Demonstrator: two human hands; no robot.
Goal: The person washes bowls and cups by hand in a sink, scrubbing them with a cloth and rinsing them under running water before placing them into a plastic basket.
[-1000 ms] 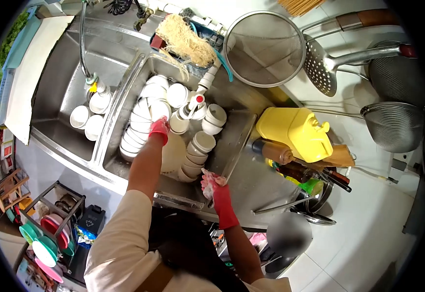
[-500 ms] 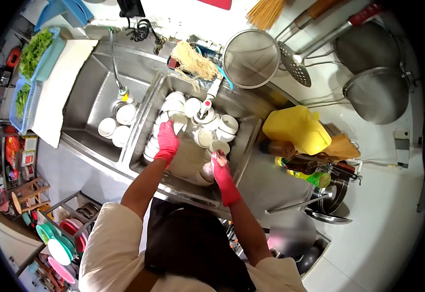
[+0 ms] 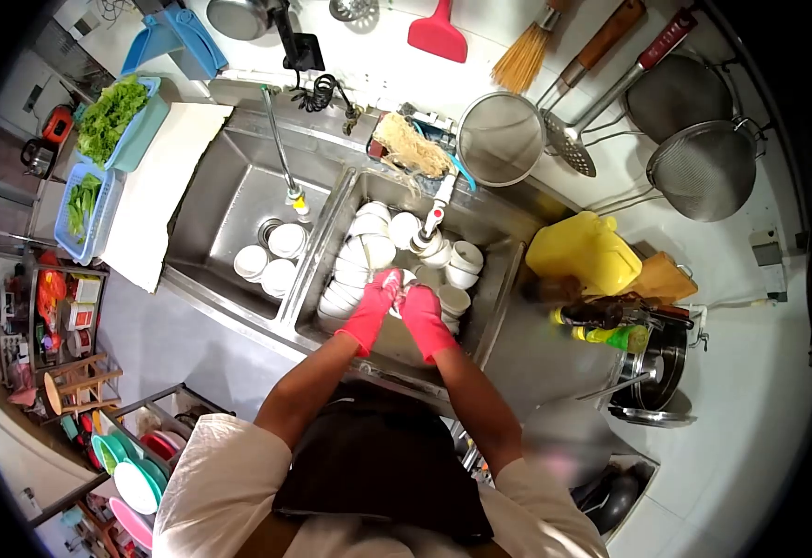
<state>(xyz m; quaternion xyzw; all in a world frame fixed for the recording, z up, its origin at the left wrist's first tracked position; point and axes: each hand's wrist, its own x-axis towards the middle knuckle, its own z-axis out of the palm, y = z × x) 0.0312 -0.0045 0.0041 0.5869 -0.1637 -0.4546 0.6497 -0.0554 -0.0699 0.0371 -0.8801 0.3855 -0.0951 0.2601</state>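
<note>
Both my hands wear pink rubber gloves and meet low in the right basin of a steel sink [image 3: 497, 316]. My left hand [image 3: 375, 305] is closed, fingers pointing away from me. My right hand [image 3: 421, 316] is closed too, touching or nearly touching the left. A small pale patch shows between them, but I cannot make out what they hold. White bowls [image 3: 341, 296] are stacked left of my left hand. More white bowls [image 3: 465, 262] sit beyond and to the right of my right hand. Cloudy water [image 3: 395, 346] lies around them.
Three white bowls [image 3: 279, 277] sit in the left basin [image 3: 215, 200]. A faucet [image 3: 436, 212] reaches over the right basin. Beside the sink stand a yellow jug [image 3: 581, 253] and bottles [image 3: 615, 337]. Strainers [image 3: 502, 139] hang at the back. A white board [image 3: 166, 186] lies at left.
My hands have come together from opposite sides of the basin. The bowl by my left hand no longer shows in it. The whole view has shifted, so the sink appears further right and lower.
</note>
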